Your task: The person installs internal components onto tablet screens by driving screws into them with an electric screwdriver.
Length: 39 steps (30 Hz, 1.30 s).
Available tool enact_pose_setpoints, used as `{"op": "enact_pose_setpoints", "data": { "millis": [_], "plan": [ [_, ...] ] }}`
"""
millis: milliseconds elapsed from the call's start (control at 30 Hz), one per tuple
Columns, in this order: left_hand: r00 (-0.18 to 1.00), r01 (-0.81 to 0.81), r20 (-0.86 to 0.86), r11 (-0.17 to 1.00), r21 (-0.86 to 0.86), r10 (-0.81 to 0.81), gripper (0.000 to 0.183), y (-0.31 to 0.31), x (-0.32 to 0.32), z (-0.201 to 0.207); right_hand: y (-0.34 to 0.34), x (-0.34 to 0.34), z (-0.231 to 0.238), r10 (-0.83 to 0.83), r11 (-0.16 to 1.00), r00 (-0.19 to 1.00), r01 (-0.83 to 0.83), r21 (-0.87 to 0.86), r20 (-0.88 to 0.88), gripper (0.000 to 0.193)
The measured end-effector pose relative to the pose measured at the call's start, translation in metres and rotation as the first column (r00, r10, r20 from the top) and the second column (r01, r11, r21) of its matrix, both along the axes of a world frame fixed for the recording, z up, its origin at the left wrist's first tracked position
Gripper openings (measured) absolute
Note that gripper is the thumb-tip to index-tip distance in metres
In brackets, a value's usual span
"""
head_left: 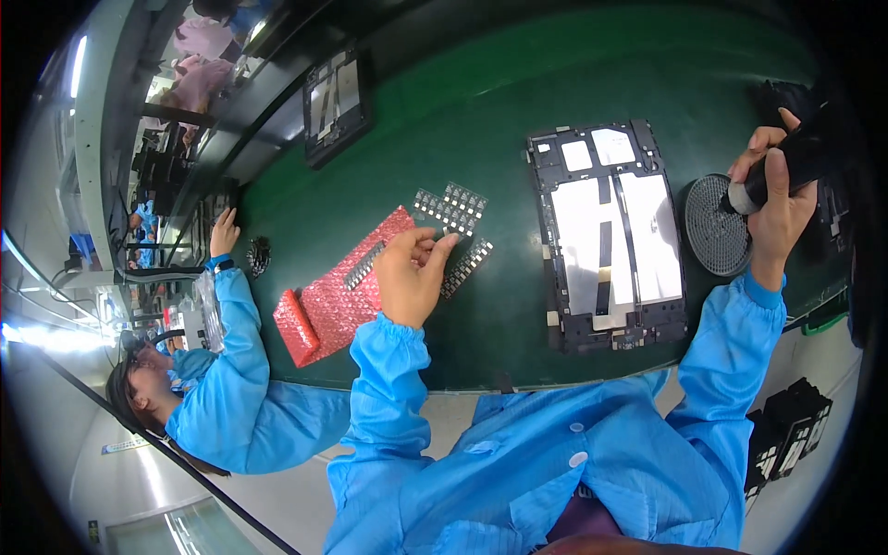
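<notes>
On red bubble wrap (338, 314), component strip (363, 268); left fingers (446, 248) narrow at similar sheets (460, 209), right fingers (775, 173) around black cylinder (807, 153).

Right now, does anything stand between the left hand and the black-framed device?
Only a strip of small parts, on the green table just right of the left hand; beyond it, nothing visible blocks the device.

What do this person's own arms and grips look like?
The left sleeve and right sleeve are bright blue, loose and wrinkled. The left cuff looks gathered; the right cuff is a snugger blue band. The left grip and right grip are ungloved human hands. No cables show on them.
</notes>
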<state>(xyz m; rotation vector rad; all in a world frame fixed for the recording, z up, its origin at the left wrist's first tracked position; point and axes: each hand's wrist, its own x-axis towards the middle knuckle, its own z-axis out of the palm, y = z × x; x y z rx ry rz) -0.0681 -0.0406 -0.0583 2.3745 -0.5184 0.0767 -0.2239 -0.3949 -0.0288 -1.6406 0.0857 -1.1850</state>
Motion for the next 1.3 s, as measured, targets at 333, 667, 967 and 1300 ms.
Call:
{"op": "enact_pose_setpoints", "data": {
  "millis": [333,667,967,1300],
  "plan": [
    [0.975,0.040,-0.221,0.996,0.074,-0.023,0.016,0.010,0.019,-0.006,0.004,0.002,-0.009,-0.031,0.999,1.000,0.031,0.012,0.003,0.049],
    [0.987,0.075,0.138,0.993,0.097,-0.088,0.019,-0.005,-0.009,0.003,0.010,0.000,-0.006,-0.074,0.990,0.997,0.078,0.117,-0.037,0.049],
    [0.631,0.747,0.199,0.656,0.105,-0.750,0.045,-0.050,-0.068,0.007,-0.011,0.000,0.001,-0.155,0.986,0.986,0.152,0.064,0.061,0.036],
    [0.407,0.879,0.141,0.429,0.207,-0.903,0.079,-0.177,-0.078,0.027,-0.056,-0.027,-0.011,-0.517,0.855,0.855,0.513,0.076,0.043,0.028]
  ]
}}
